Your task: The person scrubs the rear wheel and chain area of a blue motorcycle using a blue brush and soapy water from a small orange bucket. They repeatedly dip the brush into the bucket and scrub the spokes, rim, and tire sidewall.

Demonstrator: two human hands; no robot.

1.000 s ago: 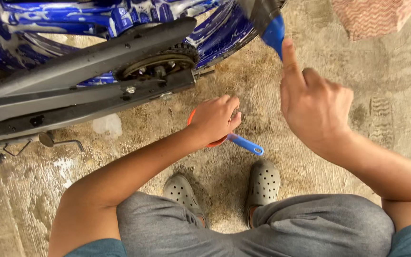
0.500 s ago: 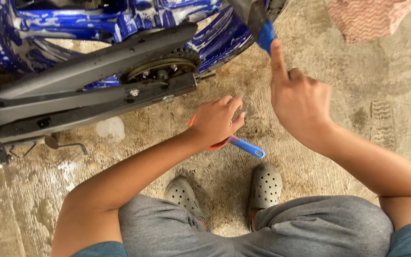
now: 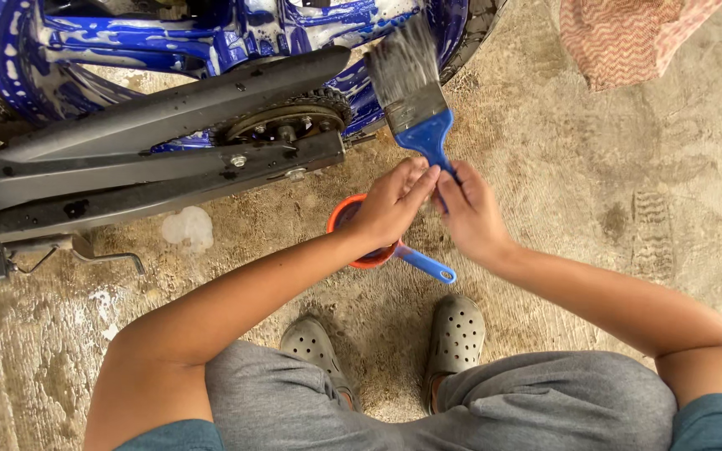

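Observation:
My right hand (image 3: pixel 471 213) grips the blue handle of a wide paintbrush (image 3: pixel 414 93), its grey bristles pointing up toward the motorcycle. My left hand (image 3: pixel 393 203) reaches across and touches the same handle with its fingertips, just above an orange dipper cup (image 3: pixel 346 219) with a blue handle (image 3: pixel 426 265) standing on the concrete. The brush tip lies over the blue, soapy rear wheel (image 3: pixel 236 38) of the motorcycle. A black swingarm and chain guard (image 3: pixel 152 159) with a sprocket (image 3: pixel 290 121) run across the upper left.
I am squatting; grey perforated clogs (image 3: pixel 457 334) and grey shorts show below. A foam patch (image 3: pixel 188 227) lies on the wet concrete floor. A pink patterned cloth (image 3: pixel 628 38) lies at the top right. A side stand (image 3: pixel 102 255) sticks out at left.
My right hand has come down and left with the brush, from beside the wheel to just above the cup. My left hand has lifted off the cup to meet the brush handle.

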